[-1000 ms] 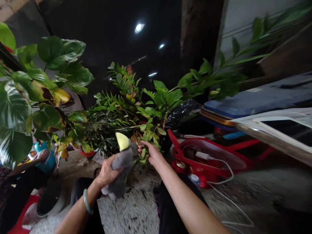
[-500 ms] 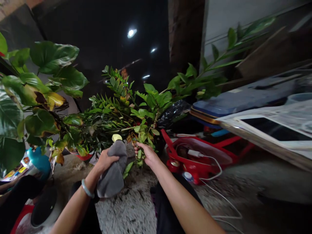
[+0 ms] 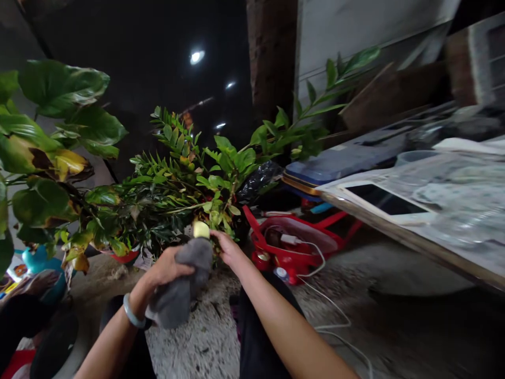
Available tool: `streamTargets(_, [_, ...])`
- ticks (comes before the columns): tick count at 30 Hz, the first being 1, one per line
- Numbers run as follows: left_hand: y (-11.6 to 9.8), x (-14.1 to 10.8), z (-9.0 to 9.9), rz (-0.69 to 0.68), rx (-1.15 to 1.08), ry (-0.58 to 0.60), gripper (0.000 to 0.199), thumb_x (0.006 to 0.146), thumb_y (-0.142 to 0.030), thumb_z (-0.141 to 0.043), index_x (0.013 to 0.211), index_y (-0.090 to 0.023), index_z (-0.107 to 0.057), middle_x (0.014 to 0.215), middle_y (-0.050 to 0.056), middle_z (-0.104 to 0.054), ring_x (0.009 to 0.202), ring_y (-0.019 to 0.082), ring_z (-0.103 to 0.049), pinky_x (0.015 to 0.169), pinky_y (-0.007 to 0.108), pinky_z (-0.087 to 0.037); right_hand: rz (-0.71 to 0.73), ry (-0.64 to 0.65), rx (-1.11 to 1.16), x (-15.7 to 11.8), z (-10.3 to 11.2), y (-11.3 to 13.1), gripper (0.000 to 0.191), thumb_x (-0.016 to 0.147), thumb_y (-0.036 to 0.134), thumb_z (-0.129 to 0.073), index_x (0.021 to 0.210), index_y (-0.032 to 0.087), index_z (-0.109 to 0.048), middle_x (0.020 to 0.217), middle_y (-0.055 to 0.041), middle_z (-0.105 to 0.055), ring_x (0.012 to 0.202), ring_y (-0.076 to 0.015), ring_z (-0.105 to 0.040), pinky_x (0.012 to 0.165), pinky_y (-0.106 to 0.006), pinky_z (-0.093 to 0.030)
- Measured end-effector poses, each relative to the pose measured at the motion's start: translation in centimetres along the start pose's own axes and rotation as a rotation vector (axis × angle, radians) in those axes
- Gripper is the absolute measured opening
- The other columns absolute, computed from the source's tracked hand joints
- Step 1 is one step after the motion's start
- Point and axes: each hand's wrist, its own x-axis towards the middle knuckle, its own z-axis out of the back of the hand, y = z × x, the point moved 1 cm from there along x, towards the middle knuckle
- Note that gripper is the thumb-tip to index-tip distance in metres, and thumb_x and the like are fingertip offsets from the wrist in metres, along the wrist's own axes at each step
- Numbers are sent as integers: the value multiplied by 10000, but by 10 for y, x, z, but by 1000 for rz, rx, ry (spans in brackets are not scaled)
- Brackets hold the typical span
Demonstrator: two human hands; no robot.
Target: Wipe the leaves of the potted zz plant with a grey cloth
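Note:
My left hand is closed round a grey cloth, which hangs down below the fingers. A pale yellow piece sticks out of the cloth's top; its kind I cannot make out. Just to the right, my right hand is closed on a stem of a leafy green plant. Its fingertips are partly hidden behind the yellow piece and the cloth. The two hands are close together, low in front of the foliage.
A red bag with a white cable stands right of my hands. Further right is a table edge bearing a white-framed tablet. Large leaves hang at left, above a teal object. A person's dark sleeve or leg shows lower left.
The view has swung right, so the scene sits further left. My left hand has brought the cloth and yellow piece closer to my right hand, which stays at the plant stem.

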Motion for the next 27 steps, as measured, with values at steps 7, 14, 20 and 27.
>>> streamTargets(7, [-39,8,26,-92,-96,-273,379,611,-339,-814,945,-160,-800,841,43,-781,805,264,-710,752,334,-581,-24,60,-16,-8,5,6,72,872,246,-703,862,177,-683,635,-20,-735,507,-171,-688,430,-241,-519])
streamTargets(14, [-10,39,-5,-63,-127,-194,323,600,-259,-792,911,-175,-805,866,70,-799,818,275,-711,773,363,-590,-32,20,-11,-6,4,4,111,895,253,-701,823,182,-657,611,-15,-726,479,-162,-680,441,-232,-515])
streamTargets(20, [7,-33,22,124,-67,121,313,626,-308,-835,912,-181,-823,845,26,-800,789,253,-709,757,342,-579,-27,21,-12,-3,11,7,49,892,198,-690,865,157,-691,608,-17,-723,474,-143,-672,452,-213,-516])
streamTargets(27, [-18,19,44,-57,-224,-521,457,623,-389,-846,994,-136,-759,882,68,-771,836,260,-700,776,348,-571,-27,58,-57,-12,1,5,78,911,239,-685,905,162,-699,707,-55,-774,570,-186,-734,480,-254,-563])
